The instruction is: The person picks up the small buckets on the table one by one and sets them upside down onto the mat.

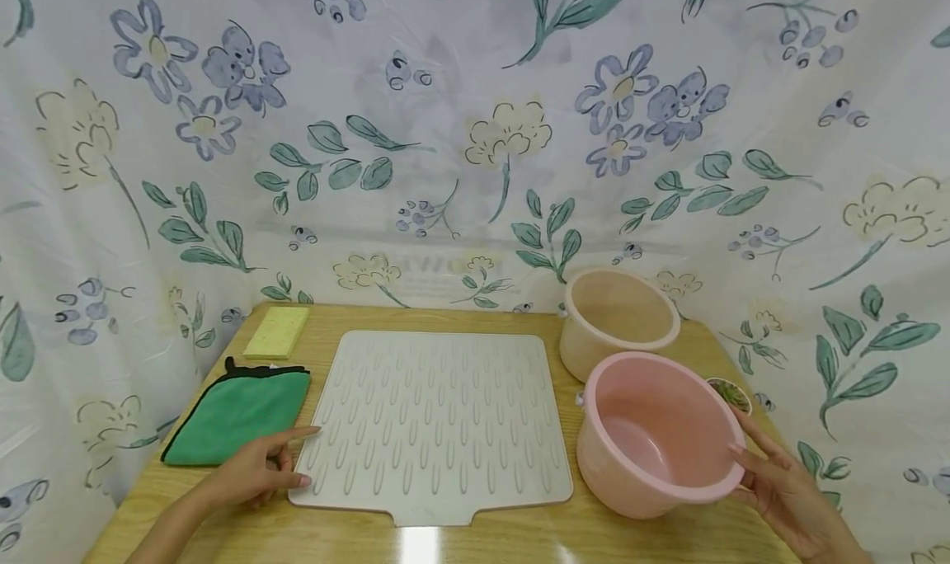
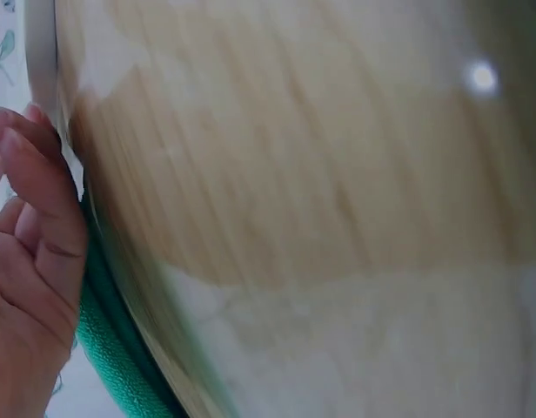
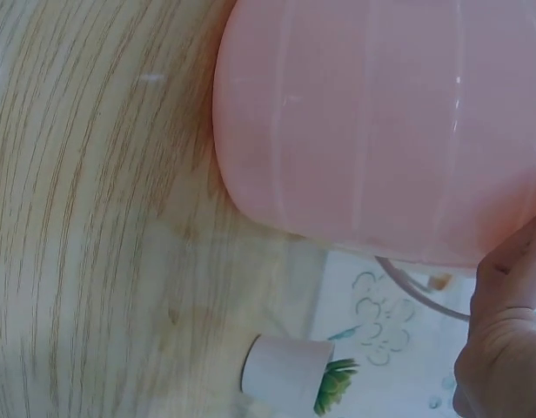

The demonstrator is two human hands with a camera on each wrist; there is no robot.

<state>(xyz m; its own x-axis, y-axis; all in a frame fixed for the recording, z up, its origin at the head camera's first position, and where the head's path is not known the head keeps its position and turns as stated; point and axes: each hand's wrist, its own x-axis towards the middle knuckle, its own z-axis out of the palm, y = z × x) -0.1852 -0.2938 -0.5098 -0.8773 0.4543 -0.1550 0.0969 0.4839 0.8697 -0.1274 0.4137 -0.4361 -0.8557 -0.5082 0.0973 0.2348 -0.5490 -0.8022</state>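
Note:
A white drying mat (image 1: 438,420) with raised oval ridges lies flat on the table, its spout toward the front. My left hand (image 1: 256,469) is at the mat's left edge: index finger and thumb reach out spread apart, their tips touching the edge, while the other fingers fold under. To the right of the mat is a pink bucket (image 1: 619,473), tipped slightly toward me. My right hand (image 1: 787,498) grips its right rim, the thumb over the rim and other fingers along the outside. In the right wrist view the bucket's wall (image 3: 372,113) and thin handle (image 3: 420,292) show.
A beige bucket (image 1: 586,350) stands behind the pink one. A small potted plant (image 3: 290,370) is right of the buckets. Left of the mat lie a green cloth (image 1: 237,415) with black trim and a yellow sponge cloth (image 1: 277,333). A floral curtain (image 1: 445,176) surrounds the wooden table.

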